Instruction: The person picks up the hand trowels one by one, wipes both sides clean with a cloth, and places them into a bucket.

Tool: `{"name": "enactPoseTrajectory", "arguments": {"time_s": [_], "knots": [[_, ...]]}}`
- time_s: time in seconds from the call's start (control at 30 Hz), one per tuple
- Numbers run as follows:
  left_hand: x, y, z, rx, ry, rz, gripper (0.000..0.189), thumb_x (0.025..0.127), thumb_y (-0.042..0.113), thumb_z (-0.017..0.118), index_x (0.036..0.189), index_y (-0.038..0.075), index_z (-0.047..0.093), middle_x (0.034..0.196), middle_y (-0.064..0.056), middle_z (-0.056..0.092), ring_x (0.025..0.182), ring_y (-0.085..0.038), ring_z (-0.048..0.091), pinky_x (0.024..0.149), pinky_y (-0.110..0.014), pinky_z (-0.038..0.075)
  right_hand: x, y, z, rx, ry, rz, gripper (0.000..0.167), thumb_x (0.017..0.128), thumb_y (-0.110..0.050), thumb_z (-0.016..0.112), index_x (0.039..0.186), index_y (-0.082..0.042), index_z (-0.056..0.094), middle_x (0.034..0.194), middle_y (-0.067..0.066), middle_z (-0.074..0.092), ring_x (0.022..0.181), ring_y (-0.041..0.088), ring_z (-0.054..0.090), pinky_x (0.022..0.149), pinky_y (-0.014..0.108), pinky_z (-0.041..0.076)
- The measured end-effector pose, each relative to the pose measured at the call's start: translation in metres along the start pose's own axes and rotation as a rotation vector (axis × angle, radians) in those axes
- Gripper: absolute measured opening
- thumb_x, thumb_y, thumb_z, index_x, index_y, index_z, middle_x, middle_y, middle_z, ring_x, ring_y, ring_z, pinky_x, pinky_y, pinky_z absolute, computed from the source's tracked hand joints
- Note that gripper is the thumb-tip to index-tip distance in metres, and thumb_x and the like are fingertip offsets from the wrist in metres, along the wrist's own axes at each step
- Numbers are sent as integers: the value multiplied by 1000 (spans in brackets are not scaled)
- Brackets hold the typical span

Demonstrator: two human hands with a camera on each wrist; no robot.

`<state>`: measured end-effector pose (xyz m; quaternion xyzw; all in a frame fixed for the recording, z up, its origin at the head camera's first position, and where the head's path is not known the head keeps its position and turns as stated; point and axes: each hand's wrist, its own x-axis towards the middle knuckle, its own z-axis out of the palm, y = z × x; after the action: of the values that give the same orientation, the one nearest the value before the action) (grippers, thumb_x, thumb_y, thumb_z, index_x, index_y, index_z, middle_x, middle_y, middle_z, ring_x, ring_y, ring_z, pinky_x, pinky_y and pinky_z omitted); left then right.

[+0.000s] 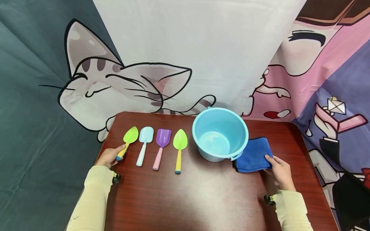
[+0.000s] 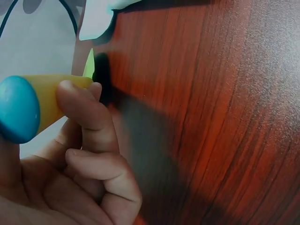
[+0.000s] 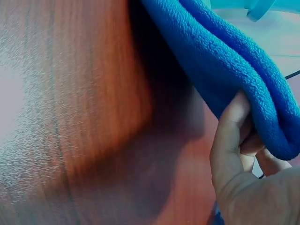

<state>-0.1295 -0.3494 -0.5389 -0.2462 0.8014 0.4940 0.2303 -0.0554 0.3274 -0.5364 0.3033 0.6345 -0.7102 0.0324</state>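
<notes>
At the left edge of the dark red-brown wood-grain tabletop (image 1: 216, 195), the left hand (image 1: 109, 157) is gripping the rounded yellow handle of a small garden trowel with a pointed lime-green blade (image 1: 131, 134); its blue end cap is protruding from the grasp. Whether the blade is touching the surface cannot be told. The trowel is probably light and stiff, seemingly of plastic; its smooth handle may be turning easily between fingertips, so a hold around the thickest part of the handle would suit it.

Near the right edge, well apart from its partner, the right hand (image 1: 281, 173) is pinching the near right corner of a folded blue cloth with dark edging and a fuzzy pile (image 1: 254, 157), thumb on top and fingers beneath. The cloth is likely to be soft, light and limp, with little risk of slipping or breaking; a pinch taking in all its layers should prevent unfolding.

Farther inward, a round light-blue bucket, apparently plastic (image 1: 214, 117), is standing upright just beside the cloth, partly hiding it; its rim is offering the plainest hold. Left of the bucket, a pale-blue scoop with a whitish handle (image 1: 146, 134), a purple square-ended scoop with a pink handle (image 1: 163, 138) and a second green-and-yellow trowel (image 1: 180, 140) are lying in a row, handles toward the person.
</notes>
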Motion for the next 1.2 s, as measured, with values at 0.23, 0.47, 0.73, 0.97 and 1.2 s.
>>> {"name": "enactPoseTrajectory", "arguments": {"time_s": [0.23, 0.47, 0.73, 0.97, 1.2], "knots": [[-5, 6, -1, 12, 11, 35, 66, 97, 54, 58, 116, -9, 55, 81, -2, 60, 75, -15, 63, 65, -29, 52, -11, -13, 3, -4, 73, -40, 6, 94, -29, 72, 89, -31, 72, 79, -13, 71, 70, 1, 68, 64, 21, 56], [-14, 13, -1, 43, 41, 60, 70, 95, 57, 59, 118, -8, 58, 84, -4, 59, 79, -19, 61, 70, -33, 53, -23, -22, 5, -46, 179, -101, 12, 92, -31, 75, 101, -24, 75, 78, -15, 70, 70, 0, 65, 64, 19, 53], [-32, 27, 4, 46, 19, 132, 77, 92, 56, 65, 130, -11, 59, 87, -5, 62, 81, -19, 61, 75, -35, 53, -35, -31, 9, 143, 244, -173, 18, 90, -19, 77, 108, -15, 77, 88, -9, 74, 73, 3, 68, 66, 16, 54], [-47, 41, 8, 91, 22, 199, 61, 91, 52, 69, 109, -7, 71, 71, -1, 58, 71, -20, 57, 63, -31, 50, -43, -36, 11, 117, 293, -236, 36, 90, -20, 77, 122, -6, 72, 94, -9, 73, 79, 3, 69, 71, 13, 53], [-63, 52, 14, 154, 25, 255, 49, 91, 50, 70, 90, 0, 75, 64, 0, 53, 68, -22, 52, 56, -32, 42, -52, -36, 11, 107, 313, -295, 38, 90, -15, 76, 125, -2, 70, 95, -8, 73, 77, 4, 70, 69, 13, 53]]}}
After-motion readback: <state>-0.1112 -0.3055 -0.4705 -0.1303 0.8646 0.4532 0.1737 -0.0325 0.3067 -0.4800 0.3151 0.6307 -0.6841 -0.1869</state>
